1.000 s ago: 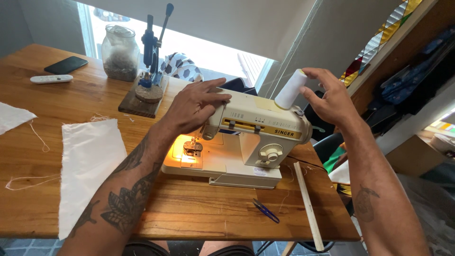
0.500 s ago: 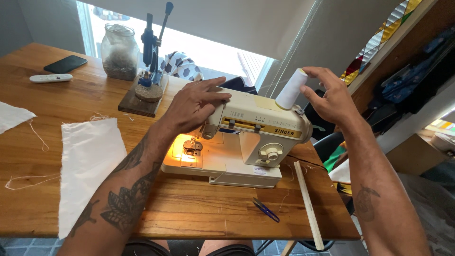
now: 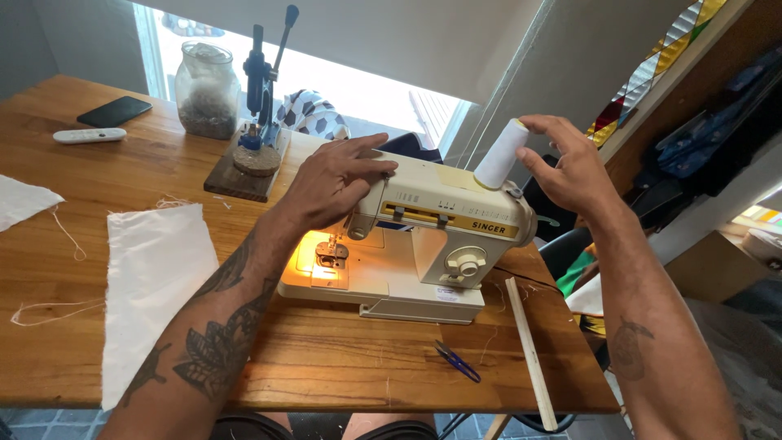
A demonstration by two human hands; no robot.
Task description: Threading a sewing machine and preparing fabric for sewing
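Note:
A cream sewing machine stands on the wooden table, its lamp lit over the needle plate. My left hand lies flat on the machine's top left end with the fingers spread, gripping nothing. On the machine's top right end a white thread spool stands upright. My right hand is just to the right of it with loose fingers. The thumb and index fingertip touch the spool's side and top.
A white cloth panel lies left of the machine, with loose thread beside it. Purple snips and a pale wooden stick lie near the front edge. A blue hand press, a glass jar, a phone and a remote sit at the back.
Almost nothing differs. Both hands stay where they were on the machine's top and by the spool.

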